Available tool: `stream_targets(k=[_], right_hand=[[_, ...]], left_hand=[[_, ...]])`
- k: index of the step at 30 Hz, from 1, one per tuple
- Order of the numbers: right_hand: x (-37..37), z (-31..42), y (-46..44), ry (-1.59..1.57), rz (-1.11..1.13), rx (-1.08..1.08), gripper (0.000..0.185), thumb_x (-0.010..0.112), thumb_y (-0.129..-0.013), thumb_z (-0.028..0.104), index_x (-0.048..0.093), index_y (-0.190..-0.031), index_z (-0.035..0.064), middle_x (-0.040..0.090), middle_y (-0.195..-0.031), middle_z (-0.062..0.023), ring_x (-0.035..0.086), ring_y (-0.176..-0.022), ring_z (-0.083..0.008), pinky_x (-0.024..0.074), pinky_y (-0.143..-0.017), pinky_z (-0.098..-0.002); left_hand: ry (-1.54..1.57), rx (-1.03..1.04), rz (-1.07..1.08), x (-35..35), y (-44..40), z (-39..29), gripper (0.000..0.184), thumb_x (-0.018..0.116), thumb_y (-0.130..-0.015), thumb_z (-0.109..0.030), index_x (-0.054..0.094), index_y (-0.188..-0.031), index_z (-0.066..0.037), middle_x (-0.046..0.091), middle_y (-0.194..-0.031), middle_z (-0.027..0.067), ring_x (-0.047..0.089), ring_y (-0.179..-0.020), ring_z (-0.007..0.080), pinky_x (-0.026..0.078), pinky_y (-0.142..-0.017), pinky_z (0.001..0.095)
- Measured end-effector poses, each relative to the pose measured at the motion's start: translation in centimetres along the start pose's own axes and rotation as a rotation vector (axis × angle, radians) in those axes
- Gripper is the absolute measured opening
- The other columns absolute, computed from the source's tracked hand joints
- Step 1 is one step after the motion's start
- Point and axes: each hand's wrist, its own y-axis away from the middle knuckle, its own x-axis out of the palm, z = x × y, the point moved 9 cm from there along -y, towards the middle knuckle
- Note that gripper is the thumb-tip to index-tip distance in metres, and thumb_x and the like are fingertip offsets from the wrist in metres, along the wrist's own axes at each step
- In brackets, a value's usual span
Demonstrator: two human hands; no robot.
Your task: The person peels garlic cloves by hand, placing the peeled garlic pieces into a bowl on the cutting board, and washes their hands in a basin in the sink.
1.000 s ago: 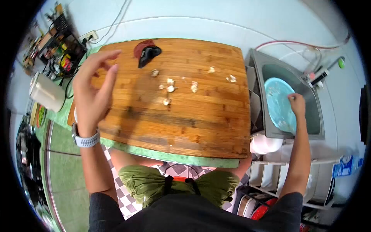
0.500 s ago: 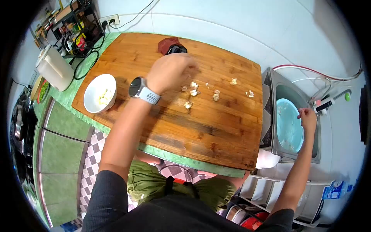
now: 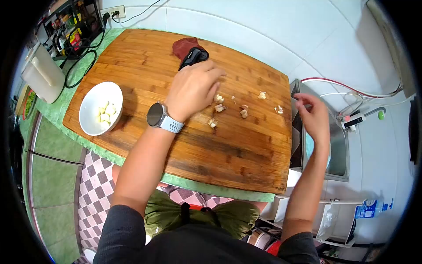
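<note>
My left hand (image 3: 195,90), with a watch (image 3: 155,115) on its wrist, hovers over the wooden board (image 3: 246,154). Its fingers are parted and nothing shows in them. Just right of its thumb lie garlic bits (image 3: 219,107) with papery skin, and another piece (image 3: 212,122) sits below them. More scraps (image 3: 244,111) are scattered further right. My right hand (image 3: 314,116) is raised between the board's right edge and the sink, thumb and fingers apart, holding nothing visible. A white bowl (image 3: 90,105) at the board's left holds several peeled garlic cloves (image 3: 104,116).
Behind my left hand lies a black item (image 3: 195,56) beside a reddish-brown piece (image 3: 184,46). The sink (image 3: 340,163) is at the right, its light blue basin (image 3: 310,146) mostly hidden by my right arm. A cream pitcher (image 3: 44,75) and black cords stand left.
My right hand has moved left from over the sink basin toward the board's edge. My left hand has shifted slightly down, fingers more spread. The view has shifted a little.
</note>
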Motion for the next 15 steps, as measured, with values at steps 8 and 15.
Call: stream_targets(k=[8,15], right_hand=[[3.9,6.6,-1.1,-0.179,-0.071,-0.076,0.02,0.066,-0.095,0.009,0.076,-0.112,0.005,0.075,-0.091,-0.0112,0.067,-0.071,-0.0178,0.0533,-0.069,-0.0327],[8.7,7.5,0.1,-0.214,-0.033,-0.133,0.018,0.07,-0.091,0.01,0.077,-0.107,0.0045,0.074,-0.093,-0.0115,0.068,-0.077,-0.0203,0.0533,-0.073,-0.034]], left_hand=[[-0.107,-0.029,-0.145,-2.0,0.1,1.2,0.024,0.069,-0.085,-0.005,0.071,-0.109,-0.009,0.07,-0.102,0.009,0.068,-0.091,0.0331,0.055,-0.074,0.0434],[-0.115,-0.027,-0.239,-3.4,0.0,2.2,0.022,0.068,-0.086,-0.005,0.071,-0.108,-0.009,0.071,-0.102,0.0091,0.068,-0.088,0.0342,0.056,-0.073,0.0434]])
